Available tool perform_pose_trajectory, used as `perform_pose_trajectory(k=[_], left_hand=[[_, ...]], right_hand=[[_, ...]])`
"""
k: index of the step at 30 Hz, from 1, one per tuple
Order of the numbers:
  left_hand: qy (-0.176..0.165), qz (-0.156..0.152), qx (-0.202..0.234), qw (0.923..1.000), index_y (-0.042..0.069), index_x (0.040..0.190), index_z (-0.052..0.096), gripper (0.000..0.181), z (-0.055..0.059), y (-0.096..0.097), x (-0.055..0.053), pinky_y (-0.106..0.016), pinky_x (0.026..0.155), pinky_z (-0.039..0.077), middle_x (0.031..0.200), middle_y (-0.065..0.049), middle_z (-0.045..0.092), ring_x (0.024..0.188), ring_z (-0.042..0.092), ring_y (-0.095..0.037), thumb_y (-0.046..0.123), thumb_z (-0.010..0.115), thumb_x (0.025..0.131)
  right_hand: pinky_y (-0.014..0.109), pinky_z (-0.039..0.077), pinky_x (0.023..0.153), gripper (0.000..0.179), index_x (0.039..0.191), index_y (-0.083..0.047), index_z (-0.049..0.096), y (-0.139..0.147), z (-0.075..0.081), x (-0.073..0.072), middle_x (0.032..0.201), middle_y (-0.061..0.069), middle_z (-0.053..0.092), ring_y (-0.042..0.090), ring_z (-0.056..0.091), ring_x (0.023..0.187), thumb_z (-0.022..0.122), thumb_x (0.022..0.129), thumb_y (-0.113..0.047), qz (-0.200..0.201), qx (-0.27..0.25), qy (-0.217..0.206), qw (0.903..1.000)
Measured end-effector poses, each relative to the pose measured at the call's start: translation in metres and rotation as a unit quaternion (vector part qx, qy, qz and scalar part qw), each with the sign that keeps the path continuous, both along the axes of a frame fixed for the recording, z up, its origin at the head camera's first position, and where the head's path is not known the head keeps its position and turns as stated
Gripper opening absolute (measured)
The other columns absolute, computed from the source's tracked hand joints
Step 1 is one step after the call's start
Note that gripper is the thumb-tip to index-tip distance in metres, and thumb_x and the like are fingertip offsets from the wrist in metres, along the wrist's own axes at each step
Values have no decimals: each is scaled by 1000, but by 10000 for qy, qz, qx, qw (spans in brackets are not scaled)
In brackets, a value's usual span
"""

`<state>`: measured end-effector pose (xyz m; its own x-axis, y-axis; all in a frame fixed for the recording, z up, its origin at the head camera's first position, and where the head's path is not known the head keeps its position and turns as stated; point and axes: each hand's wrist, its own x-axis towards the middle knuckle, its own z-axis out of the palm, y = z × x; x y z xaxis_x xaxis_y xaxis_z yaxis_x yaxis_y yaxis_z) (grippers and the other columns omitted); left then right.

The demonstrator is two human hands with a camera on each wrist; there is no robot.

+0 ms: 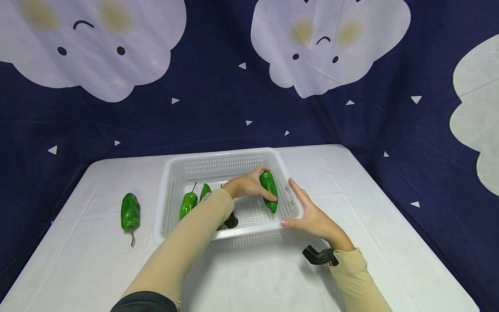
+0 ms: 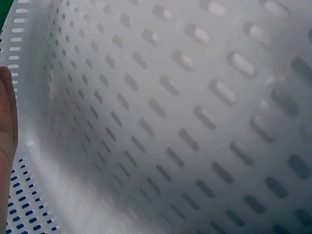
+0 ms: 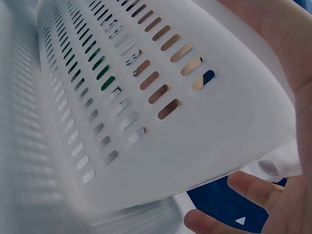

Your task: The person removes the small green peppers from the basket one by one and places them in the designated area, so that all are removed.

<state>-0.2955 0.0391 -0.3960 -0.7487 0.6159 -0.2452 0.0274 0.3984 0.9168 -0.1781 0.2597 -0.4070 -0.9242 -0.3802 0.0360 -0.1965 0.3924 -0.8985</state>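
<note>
Inside the white plastic basket (image 1: 249, 232), at its right end, my left hand (image 1: 249, 184) grips a green pepper (image 1: 270, 190) between thumb and fingers. In the left wrist view only an edge of that hand (image 2: 7, 141) shows, beside the perforated basket wall (image 2: 146, 117). My right hand (image 1: 313, 219) holds the basket's near right corner from outside, thumb on the front rim and fingers along the right side. The right wrist view has its fingers (image 3: 253, 190) by the rim. Left of my forearm, a green pepper (image 1: 189, 203) and a partly hidden one (image 1: 205, 190) lie in the basket.
Another green pepper (image 1: 130, 212) lies on the white-covered table (image 1: 97, 260), left of the basket, stem toward me. A black wrist mount (image 1: 319, 255) sits on my right wrist. Behind the table hangs a dark blue cloth (image 1: 218, 108) with white clouds.
</note>
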Motion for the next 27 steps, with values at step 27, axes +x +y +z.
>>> perform_pose_trajectory(k=[27], left_hand=[[-308, -115, 396, 9987, 26, 156, 22, 108, 41, -30, 8, -44, 109, 43, 121, -16, 62, 106, 65, -25, 7, 88, 72]], right_hand=[[48, 41, 104, 115, 160, -33, 4, 0, 1, 0, 165, 17, 6, 42, 40, 136, 84, 79, -27, -178, 217, -12, 9996]])
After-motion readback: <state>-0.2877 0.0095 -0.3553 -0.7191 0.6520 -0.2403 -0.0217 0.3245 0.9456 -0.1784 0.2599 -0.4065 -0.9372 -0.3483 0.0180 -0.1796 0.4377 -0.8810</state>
